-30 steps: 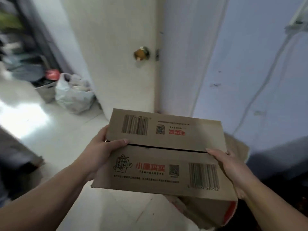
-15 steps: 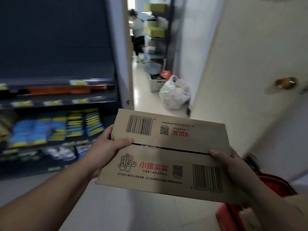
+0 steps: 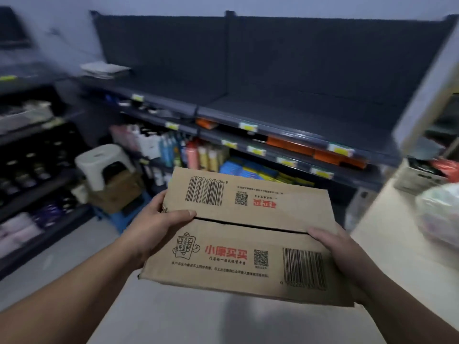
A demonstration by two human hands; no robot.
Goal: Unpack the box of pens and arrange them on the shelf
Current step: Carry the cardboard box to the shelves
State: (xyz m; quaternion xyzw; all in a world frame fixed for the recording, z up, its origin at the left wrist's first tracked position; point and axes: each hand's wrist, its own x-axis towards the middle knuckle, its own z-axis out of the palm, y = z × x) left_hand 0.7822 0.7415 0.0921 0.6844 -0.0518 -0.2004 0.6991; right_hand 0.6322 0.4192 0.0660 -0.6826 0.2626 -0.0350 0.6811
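A closed brown cardboard box (image 3: 248, 234) with barcodes and red print is carried in front of me at waist height, its two top flaps meeting in a dark seam. My left hand (image 3: 154, 227) grips its left end, thumb lying across the top by the seam. My right hand (image 3: 332, 249) grips the right end, thumb on the top. Behind the box stands a dark shelf unit (image 3: 248, 112); its upper board is bare, lower boards carry goods. No pens are visible.
Bottles (image 3: 171, 150) and blue-yellow packs (image 3: 250, 170) fill lower shelves. A white stool (image 3: 104, 162) sits on a carton (image 3: 119, 192) at the left. Another dark rack (image 3: 32, 155) lines the left side. A white bag (image 3: 439, 214) lies on the floor at right.
The view has swung left from a door and hallway to face the shelf unit. Both hands keep the same grip on the box, which stays in front of me.
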